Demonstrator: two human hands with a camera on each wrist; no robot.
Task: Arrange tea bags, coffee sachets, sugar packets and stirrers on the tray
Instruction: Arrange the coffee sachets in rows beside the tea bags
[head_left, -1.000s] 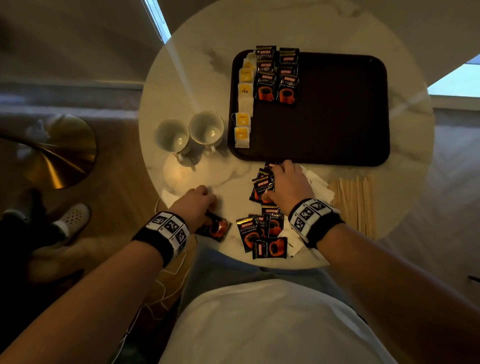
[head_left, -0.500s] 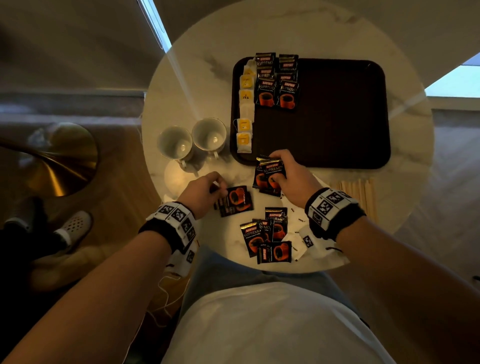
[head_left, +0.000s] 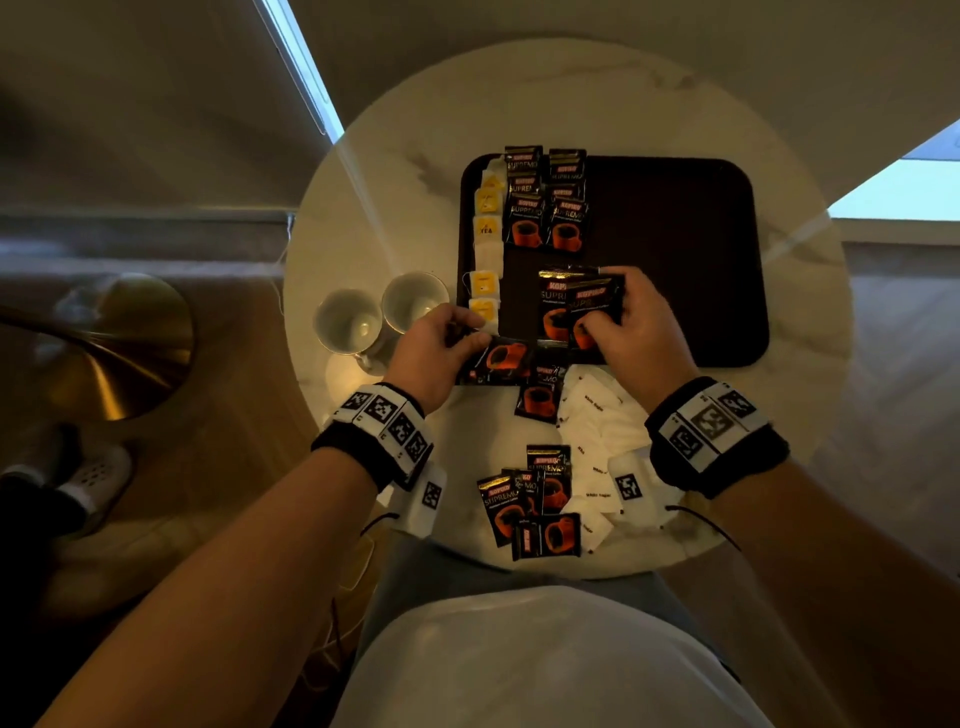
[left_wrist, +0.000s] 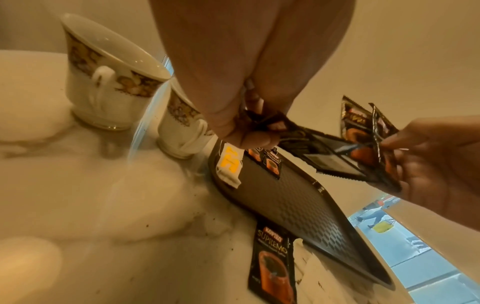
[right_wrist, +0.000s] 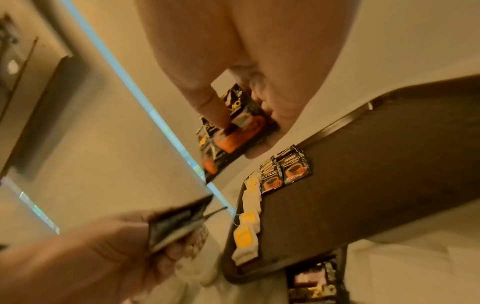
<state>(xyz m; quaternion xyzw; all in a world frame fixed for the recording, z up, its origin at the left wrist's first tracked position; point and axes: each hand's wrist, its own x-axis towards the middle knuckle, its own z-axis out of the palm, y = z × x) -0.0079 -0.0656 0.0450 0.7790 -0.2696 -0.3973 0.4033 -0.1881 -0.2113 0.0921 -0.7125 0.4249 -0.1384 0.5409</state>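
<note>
A dark tray (head_left: 675, 249) lies on the round marble table (head_left: 395, 171). Yellow-tagged tea bags (head_left: 487, 228) line its left edge, and black coffee sachets (head_left: 545, 208) sit in two columns beside them. My right hand (head_left: 618, 322) pinches a fan of coffee sachets (head_left: 576, 309) above the tray's near part. My left hand (head_left: 441, 345) grips another coffee sachet (head_left: 501, 361) over the tray's near left corner. In the left wrist view that held sachet (left_wrist: 319, 156) reaches toward the right hand's sachets (left_wrist: 369, 139). Loose sachets (head_left: 530, 499) and white sugar packets (head_left: 597, 415) lie near the table's front edge.
Two white cups (head_left: 382, 314) with patterned rims stand just left of the tray, close to my left hand. One sachet (left_wrist: 272, 265) lies flat by the tray's near rim. A brass lamp base (head_left: 130, 348) and a shoe (head_left: 93, 478) are on the floor at left.
Both hands rose and moved forward with their sachets: the right from the table pile to above the tray, the left from the table's near edge to the tray's corner.
</note>
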